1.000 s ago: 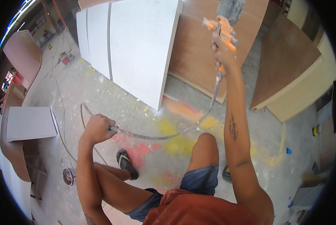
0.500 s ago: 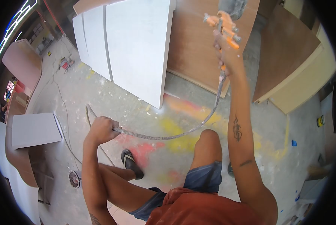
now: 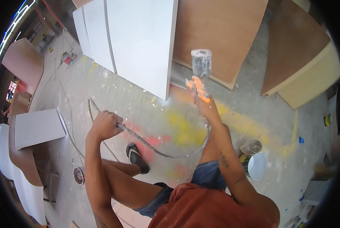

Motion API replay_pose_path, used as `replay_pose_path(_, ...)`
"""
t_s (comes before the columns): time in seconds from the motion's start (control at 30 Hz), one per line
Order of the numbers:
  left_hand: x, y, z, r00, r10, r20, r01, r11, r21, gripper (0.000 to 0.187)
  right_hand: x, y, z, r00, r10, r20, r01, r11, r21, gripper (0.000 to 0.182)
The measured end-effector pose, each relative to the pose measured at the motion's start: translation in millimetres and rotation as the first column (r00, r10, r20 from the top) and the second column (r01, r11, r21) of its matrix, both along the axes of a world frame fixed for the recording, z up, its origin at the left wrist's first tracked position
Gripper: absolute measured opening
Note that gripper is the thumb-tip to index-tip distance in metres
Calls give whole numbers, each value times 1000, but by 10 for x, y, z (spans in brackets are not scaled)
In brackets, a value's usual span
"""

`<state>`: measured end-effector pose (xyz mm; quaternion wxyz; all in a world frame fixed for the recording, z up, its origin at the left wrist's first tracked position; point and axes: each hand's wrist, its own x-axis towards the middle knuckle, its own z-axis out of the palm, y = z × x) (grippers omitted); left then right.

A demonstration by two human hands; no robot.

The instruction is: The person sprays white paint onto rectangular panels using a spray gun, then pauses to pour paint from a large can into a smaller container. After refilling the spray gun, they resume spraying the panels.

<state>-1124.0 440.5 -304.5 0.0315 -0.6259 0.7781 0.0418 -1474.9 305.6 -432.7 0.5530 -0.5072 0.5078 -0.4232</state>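
Note:
My right hand (image 3: 208, 109) is closed around the grip of an orange spray gun (image 3: 197, 87), which has a paint-smeared grey cup (image 3: 201, 62) on top. From the gun's lower end a speckled air hose (image 3: 166, 155) sags in a curve across to my left side. There my left hand (image 3: 106, 124) is wrapped round the hose in a fist. Beyond the gun, to its left, stands a large white panel (image 3: 143, 41) with dark grooves. The gun is apart from the panel's lower corner.
Brown wooden panels (image 3: 219, 34) stand behind, with another curved brown panel (image 3: 295, 45) at right. A white bucket (image 3: 256, 166) and a clear container (image 3: 250, 146) stand by my right arm. A small white panel (image 3: 39, 128) lies at left; a can (image 3: 78, 175) sits on the floor.
My right hand has brought the spray gun down and left, away from the upper part of the panels. The hose hangs lower. The bucket and container have come into view.

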Motion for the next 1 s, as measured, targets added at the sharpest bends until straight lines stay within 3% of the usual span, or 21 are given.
replay_pose_path(0.27, -5, -43, -48, 999, -43, 0, 43, 999, 25, 23, 222, 421, -1152, 996, 8, -86, -1, 996, 85, 27)
replay_pose_path(0.3, -16, -75, -50, 999, -38, 2, 38, 999, 23, 23, 217, 518, -1226, 996, 42, -82, -22, 972, 236, 29)
replay_pose_path(0.33, -32, -119, -45, 998, -64, -9, 64, 998, 21, 22, 215, 592, -1258, 995, 76, -71, -43, 925, 377, 31)
replay_pose_path(0.4, -89, -240, -74, 996, -89, -14, 89, 996, 19, 22, 224, 798, -1303, 995, 83, -53, -58, 929, 365, 32)
replay_pose_path(0.53, -190, -501, -126, 984, -179, -2, 179, 983, 40, 25, 261, 968, -815, 990, 129, -65, -91, 905, 415, 35)
replay_pose_path(0.6, -151, -591, -192, 971, -238, -16, 238, 971, 7, 26, 272, 1000, -862, 991, 98, -94, -66, 953, 295, 35)
replay_pose_path(0.67, 0, -628, -416, 949, -278, -149, 250, 951, -179, 28, 412, 1004, -859, 991, 60, -120, -41, 987, 157, 35)
replay_pose_path(0.7, 97, -632, -466, 947, -281, -155, 248, 948, -199, 28, 469, 1030, -751, 995, -44, -88, 49, 997, 56, 34)
replay_pose_path(0.73, 215, -620, -530, 972, -224, -65, 222, 974, -35, 23, 511, 1059, -651, 989, -137, -50, 135, 990, -43, 34)
replay_pose_path(0.77, 334, -598, -607, 985, -171, 29, 166, 977, 132, 18, 539, 1093, -590, 990, -125, -71, 121, 991, -56, 34)
replay_pose_path(0.83, 630, -668, -629, 980, -198, -19, 199, 976, 84, 23, 689, 1155, -512, 964, -219, -149, 235, 966, 104, 32)
replay_pose_path(0.9, 948, -826, -571, 946, -273, -174, 260, 961, -92, 35, 882, 1280, -567, 960, -255, -118, 269, 955, 123, 31)
replay_pose_path(1.0, 1483, -1181, -608, 926, -292, -237, 163, 879, -448, 33, 1237, 1491, -782, 931, -336, -140, 359, 912, 198, 31)
